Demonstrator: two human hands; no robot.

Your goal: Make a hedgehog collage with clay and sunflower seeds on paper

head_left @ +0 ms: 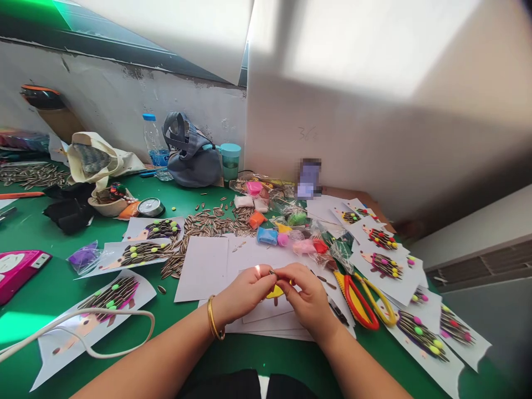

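Observation:
My left hand and my right hand meet with fingertips pinched together above a stack of white cards. Between them shows a small dark tip that looks like a sunflower seed; the fingers hide most of it. Below the fingers, a yellow clay shape with a small brown foot lies on the top card, partly covered. Loose sunflower seeds lie on the paper just right of my right hand. A gold bracelet circles my left wrist.
A pile of sunflower seeds spreads behind the blank paper. Bagged coloured clay lies at the centre. Red- and yellow-handled scissors rest at the right. Finished hedgehog cards line both sides; a white cable crosses the left ones.

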